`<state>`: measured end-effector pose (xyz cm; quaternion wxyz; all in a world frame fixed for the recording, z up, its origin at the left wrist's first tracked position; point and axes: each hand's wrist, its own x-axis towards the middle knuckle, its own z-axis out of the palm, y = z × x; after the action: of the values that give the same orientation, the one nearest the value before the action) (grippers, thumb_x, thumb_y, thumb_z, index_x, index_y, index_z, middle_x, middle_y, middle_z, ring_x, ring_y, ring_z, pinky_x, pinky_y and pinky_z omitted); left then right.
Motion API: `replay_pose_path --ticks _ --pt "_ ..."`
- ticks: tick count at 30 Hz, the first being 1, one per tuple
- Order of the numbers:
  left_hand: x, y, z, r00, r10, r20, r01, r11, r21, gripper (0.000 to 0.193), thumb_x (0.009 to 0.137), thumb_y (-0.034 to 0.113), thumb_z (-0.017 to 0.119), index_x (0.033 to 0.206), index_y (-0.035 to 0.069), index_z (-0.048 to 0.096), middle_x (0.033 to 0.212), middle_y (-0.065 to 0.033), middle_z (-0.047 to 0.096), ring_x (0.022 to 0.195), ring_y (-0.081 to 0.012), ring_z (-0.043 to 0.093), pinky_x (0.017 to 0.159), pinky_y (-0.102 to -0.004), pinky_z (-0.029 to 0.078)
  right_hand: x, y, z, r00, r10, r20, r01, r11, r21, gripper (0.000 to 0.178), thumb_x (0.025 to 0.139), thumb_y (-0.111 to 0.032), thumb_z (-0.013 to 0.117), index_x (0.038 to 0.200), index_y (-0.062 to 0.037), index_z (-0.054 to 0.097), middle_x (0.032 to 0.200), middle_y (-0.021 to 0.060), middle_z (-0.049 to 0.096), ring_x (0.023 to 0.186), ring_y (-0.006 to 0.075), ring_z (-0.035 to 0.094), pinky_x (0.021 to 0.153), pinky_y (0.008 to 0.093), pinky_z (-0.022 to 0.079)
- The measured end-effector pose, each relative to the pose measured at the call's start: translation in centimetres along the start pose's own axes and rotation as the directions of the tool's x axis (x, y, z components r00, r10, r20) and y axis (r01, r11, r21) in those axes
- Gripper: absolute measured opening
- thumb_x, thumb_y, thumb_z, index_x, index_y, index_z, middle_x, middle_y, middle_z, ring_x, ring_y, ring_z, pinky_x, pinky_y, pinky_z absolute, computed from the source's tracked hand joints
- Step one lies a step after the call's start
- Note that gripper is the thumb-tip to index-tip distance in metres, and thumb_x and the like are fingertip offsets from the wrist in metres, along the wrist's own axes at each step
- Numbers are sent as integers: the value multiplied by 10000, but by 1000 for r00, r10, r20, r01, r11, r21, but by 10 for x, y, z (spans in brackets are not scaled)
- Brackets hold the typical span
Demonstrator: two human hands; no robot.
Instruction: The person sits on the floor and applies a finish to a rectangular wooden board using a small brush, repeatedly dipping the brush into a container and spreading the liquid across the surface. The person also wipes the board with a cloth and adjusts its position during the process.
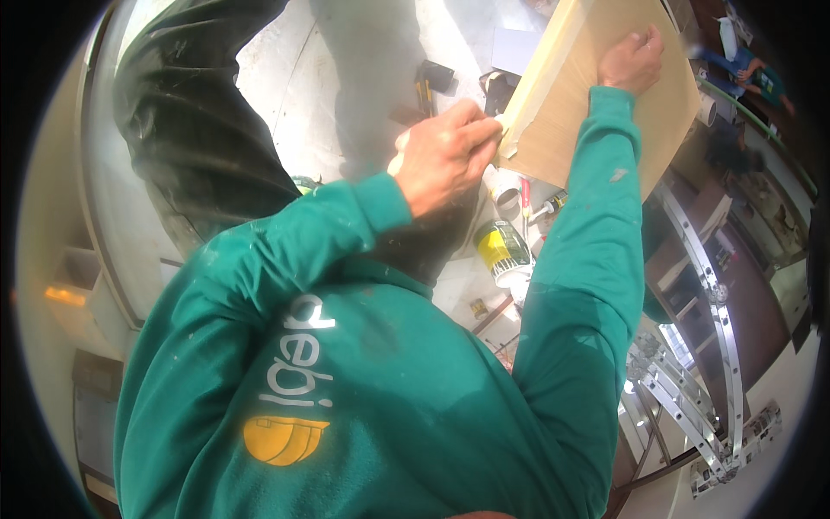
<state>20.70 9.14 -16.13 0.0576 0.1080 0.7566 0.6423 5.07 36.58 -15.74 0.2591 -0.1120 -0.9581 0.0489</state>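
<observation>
A light wooden panel (562,138) stands in front of me on the right, with a pale strip of tape (543,82) along its left edge. At the panel's lower left corner, my left hand (443,156) is closed in a pinch at the loose end of the tape. My right hand (631,62) reaches over the panel and rests against its face near the far right edge. Its fingers are curled, and whatever may be inside them is hidden.
Below the panel are a yellow-and-black tub (503,246), a white roll (501,186) and a red-handled tool (526,195). A yellow-and-black tool (424,95) lies farther off on the pale floor. To the right are a metal ladder (724,333) and another person (768,82).
</observation>
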Motion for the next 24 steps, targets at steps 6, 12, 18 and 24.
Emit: replay_pose_path --ticks 6,12,18,24 --pt "39 -12 7 997 57 -58 -54 998 39 125 835 92 697 951 88 742 853 -96 632 752 -308 656 637 -393 533 0 -13 -3 1000 30 0 -30 997 76 392 951 -178 507 1263 43 593 1212 244 663 1114 422 628 990 478 466" --pt "-38 -2 -27 961 -5 277 -22 995 93 179 827 44 693 998 88 720 884 -86 604 758 -305 644 614 -407 520 -5 -10 -4 996 85 16 -86 995 55 402 956 -176 500 1277 50 586 1233 249 651 1129 421 618 996 474 465" --pt "-46 6 -122 912 -369 178 394 908 -140 179 908 111 709 1043 -2 742 866 -36 676 722 -121 607 699 -255 480 -5 -7 0 998 41 -46 -34 991 130 392 967 -137 506 1323 23 535 1292 261 590 1204 443 530 1056 509 404" --pt "-34 15 -188 764 -639 90 582 622 -524 222 937 182 694 1027 -17 729 817 -27 678 695 -99 593 651 -230 472 5 -11 -14 992 47 -119 -26 985 171 378 965 -121 537 1323 -2 542 1305 257 583 1215 439 526 1055 513 409"
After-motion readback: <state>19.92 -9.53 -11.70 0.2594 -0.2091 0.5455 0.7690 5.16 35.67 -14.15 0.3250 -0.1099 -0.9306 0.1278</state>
